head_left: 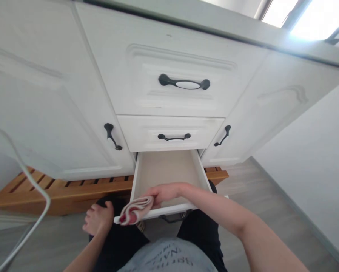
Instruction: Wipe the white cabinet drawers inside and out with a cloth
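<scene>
My right hand (pixel 163 193) is closed on a folded cloth (pixel 137 209), pale pink with red patches. It holds the cloth against the front left corner of a pulled-out white drawer (pixel 169 166), and the cloth hangs over the front edge there. The bare bottom of the drawer shows behind my forearm. On my left knee rests my left hand (pixel 98 218), holding nothing, with its fingers lying loosely over the knee.
Above stand two closed drawers with dark handles, the upper handle (pixel 185 82) and the lower handle (pixel 174 137). Cupboard doors flank them. A wooden slatted bench (pixel 73 194) runs beneath the cabinet. A white cable (pixel 42 190) loops at the left. A wall (pixel 308 166) stands right.
</scene>
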`<action>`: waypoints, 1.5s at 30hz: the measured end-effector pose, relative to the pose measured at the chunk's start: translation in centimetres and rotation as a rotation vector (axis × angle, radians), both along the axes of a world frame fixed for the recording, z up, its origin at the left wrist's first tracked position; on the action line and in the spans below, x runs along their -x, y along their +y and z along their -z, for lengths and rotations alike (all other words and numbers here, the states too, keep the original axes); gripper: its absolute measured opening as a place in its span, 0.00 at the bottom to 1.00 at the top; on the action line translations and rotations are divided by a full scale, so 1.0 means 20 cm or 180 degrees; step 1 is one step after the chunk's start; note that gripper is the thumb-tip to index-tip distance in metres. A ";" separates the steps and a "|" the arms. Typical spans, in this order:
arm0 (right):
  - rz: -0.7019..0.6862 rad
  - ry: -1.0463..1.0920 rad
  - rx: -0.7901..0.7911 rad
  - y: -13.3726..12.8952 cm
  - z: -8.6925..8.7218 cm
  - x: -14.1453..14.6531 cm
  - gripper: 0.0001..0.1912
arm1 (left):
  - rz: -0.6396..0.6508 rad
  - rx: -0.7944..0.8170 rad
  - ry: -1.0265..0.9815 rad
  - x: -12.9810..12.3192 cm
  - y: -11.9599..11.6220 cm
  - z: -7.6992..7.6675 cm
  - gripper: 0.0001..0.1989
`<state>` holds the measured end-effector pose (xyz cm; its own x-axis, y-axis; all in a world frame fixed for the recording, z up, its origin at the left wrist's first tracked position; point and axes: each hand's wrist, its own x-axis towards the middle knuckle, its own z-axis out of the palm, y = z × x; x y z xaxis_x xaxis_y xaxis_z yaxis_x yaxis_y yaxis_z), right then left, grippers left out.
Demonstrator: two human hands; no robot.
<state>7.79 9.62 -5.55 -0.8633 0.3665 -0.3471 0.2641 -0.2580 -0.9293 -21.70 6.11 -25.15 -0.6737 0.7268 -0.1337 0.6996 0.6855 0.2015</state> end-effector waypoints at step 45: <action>0.5771 -0.0645 -0.1965 -0.01 0.17 -0.63 0.28 | -0.0339 0.0049 0.0463 -0.01 0.06 -0.02 0.30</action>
